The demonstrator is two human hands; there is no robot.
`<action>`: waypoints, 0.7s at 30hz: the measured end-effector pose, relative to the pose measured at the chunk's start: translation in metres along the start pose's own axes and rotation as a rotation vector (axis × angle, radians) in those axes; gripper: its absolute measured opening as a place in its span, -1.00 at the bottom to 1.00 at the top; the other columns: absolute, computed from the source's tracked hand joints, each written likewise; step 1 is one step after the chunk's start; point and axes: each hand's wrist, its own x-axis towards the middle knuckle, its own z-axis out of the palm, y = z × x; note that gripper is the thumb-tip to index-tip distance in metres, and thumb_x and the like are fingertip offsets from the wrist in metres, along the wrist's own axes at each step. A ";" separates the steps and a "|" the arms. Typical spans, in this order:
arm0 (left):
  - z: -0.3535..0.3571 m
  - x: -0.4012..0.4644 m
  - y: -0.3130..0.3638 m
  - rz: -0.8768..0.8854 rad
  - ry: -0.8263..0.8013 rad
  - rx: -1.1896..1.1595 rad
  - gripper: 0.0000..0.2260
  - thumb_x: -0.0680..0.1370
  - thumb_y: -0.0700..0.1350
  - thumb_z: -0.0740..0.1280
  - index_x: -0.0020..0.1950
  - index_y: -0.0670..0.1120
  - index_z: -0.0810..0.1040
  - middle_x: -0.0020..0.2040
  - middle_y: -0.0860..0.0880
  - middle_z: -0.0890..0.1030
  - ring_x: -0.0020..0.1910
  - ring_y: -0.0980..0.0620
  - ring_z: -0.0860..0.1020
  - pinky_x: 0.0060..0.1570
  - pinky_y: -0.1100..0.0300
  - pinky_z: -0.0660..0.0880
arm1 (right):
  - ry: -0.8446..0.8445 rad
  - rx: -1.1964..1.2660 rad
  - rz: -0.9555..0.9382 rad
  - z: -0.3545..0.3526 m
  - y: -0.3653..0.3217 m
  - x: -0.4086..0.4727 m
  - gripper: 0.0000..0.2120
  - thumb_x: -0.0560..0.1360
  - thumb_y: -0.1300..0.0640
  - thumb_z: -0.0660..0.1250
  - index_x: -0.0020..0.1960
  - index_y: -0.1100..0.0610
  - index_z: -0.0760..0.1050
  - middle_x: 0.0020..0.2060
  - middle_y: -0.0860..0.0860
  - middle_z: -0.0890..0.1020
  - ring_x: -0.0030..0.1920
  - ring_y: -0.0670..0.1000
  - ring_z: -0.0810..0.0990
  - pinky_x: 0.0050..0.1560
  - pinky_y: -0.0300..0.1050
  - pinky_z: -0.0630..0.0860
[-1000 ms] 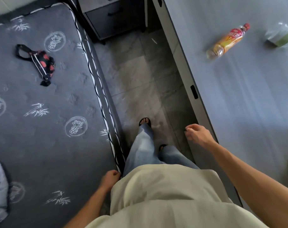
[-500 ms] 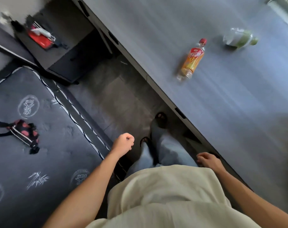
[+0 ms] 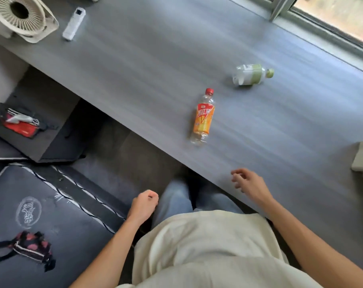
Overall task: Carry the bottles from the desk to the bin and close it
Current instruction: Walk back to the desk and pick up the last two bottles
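Observation:
Two bottles lie on their sides on the grey desk. The nearer is a clear bottle with an orange label and red cap. Farther right lies a clear bottle with a green label and green cap. My right hand hovers over the desk's near edge, fingers loosely apart, holding nothing, a short way below the orange bottle. My left hand is curled into a loose fist over the floor gap, empty. No bin is in view.
A white desk fan and a white remote sit at the desk's far left. A dark nightstand holds a red pouch. The grey mattress with a spotted pouch lies left. A window runs along the desk's far side.
The view has swung from the bed and floor toward the desk. My right hand rose over the desk edge and opened. My left hand came forward from beside my hip.

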 end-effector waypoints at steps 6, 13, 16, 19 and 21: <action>-0.026 0.033 0.122 0.227 0.034 0.034 -0.82 0.47 0.17 0.23 -0.06 0.18 0.59 -0.16 0.17 0.70 -0.04 0.06 0.66 0.07 0.03 0.59 | 0.171 0.020 -0.089 -0.042 -0.063 0.042 -0.80 0.56 0.08 0.29 0.14 -0.04 0.60 -0.07 -0.03 0.70 -0.07 0.00 0.71 -0.04 -0.03 0.61; -0.023 0.073 0.264 0.353 0.106 0.006 -0.43 0.39 0.33 0.40 0.29 0.06 0.47 0.05 0.10 0.63 0.08 0.01 0.58 -0.02 0.12 0.39 | 0.418 -0.293 -0.267 -0.100 -0.146 0.124 -0.44 0.47 0.12 0.37 0.45 0.07 0.34 0.32 0.09 0.50 0.27 0.17 0.52 0.17 0.08 0.50; -0.009 0.084 0.294 0.342 0.149 0.003 -0.26 0.30 0.36 0.44 0.35 0.00 0.41 0.20 -0.01 0.56 0.19 -0.05 0.56 0.03 0.10 0.42 | 0.454 -0.444 -0.336 -0.116 -0.171 0.158 -0.28 0.39 0.19 0.40 0.51 0.09 0.25 0.46 0.09 0.34 0.42 0.21 0.35 0.19 0.13 0.50; 0.007 0.092 0.309 0.322 0.202 0.035 -0.18 0.26 0.36 0.48 0.37 -0.03 0.37 0.27 -0.07 0.49 0.29 -0.12 0.50 0.18 0.01 0.47 | 0.451 -0.667 -0.380 -0.126 -0.182 0.190 -0.15 0.32 0.23 0.44 0.55 0.10 0.18 0.53 0.09 0.24 0.53 0.19 0.21 0.33 0.13 0.43; 0.017 0.097 0.311 0.302 0.237 0.075 -0.16 0.25 0.34 0.51 0.38 -0.05 0.35 0.29 -0.09 0.47 0.30 -0.14 0.48 0.22 -0.03 0.48 | 0.424 -0.793 -0.373 -0.128 -0.183 0.208 -0.11 0.34 0.26 0.46 0.58 0.12 0.13 0.55 0.11 0.20 0.58 0.20 0.12 0.50 0.13 0.25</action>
